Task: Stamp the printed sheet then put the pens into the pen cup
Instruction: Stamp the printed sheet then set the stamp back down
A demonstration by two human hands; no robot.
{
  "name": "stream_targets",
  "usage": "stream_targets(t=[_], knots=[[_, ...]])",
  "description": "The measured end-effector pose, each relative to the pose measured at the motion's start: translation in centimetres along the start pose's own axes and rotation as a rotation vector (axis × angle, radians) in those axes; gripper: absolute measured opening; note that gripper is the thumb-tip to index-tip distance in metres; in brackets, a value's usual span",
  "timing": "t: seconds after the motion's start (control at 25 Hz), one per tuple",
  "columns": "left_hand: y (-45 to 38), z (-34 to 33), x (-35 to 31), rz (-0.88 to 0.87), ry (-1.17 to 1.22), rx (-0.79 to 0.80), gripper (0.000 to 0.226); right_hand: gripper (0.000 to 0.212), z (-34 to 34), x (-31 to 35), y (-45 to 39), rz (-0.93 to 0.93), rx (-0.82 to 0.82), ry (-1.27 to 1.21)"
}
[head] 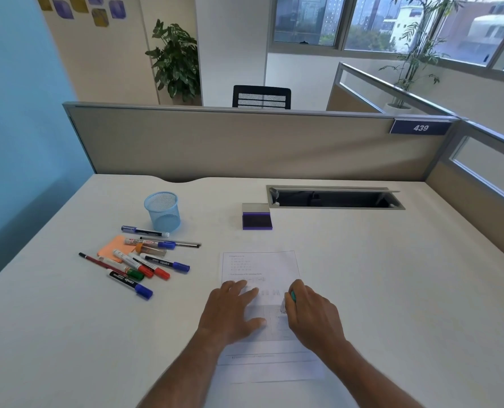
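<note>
Pressing flat on the printed sheet (pixel 259 266), the left hand (pixel 230 312) lay open with its fingers spread and its thumb out to the side, gripping nothing and pinning the paper to the desk (pixel 362 275). The sheet looked thin, light and limp, likely to slide or curl on the smooth top unless weighted like this; it would be best held down by a flat palm rather than pinched. The right hand (pixel 312 315) was curled closed around a small stamp (pixel 289 300), of which only a teal and white part showed between thumb and fingers. The stamp seemed light and rigid, best gripped around its body as it was, its lower end at or just over the sheet's right side; whether it touched the paper could not be told. Both forearms reached in from the near edge, wrists low, the right wrist bent so the fist tipped down. Beyond the sheet sat an open purple ink pad (pixel 257 220). Left of the sheet lay the pens (pixel 144 260), loose and overlapping, probably light, hard and apt to roll, each best grasped mid-barrel. The blue mesh pen cup (pixel 162 212) stood upright just beyond them, empty as far as could be seen.
</note>
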State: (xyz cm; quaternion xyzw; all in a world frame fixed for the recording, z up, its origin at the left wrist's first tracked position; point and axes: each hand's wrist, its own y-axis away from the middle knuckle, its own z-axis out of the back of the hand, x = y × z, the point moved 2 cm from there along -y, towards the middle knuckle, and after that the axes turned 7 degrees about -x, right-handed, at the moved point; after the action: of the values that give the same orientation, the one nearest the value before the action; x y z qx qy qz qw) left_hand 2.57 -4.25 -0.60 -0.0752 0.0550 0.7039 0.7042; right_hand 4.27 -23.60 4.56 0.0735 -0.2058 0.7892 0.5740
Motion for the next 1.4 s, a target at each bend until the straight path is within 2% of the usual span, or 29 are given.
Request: stream_targets(t=[0.4,1.4], knots=[[0.3,0.5,-0.2,-0.028,0.036,0.037,0.074,0.016,1.0,-0.4,3.6,-0.024,0.008,0.006],[-0.3,0.7,-0.2,0.0,0.058,0.053,0.079,0.018,2.3,-1.1,9.8,-0.071,0.071,0.05]])
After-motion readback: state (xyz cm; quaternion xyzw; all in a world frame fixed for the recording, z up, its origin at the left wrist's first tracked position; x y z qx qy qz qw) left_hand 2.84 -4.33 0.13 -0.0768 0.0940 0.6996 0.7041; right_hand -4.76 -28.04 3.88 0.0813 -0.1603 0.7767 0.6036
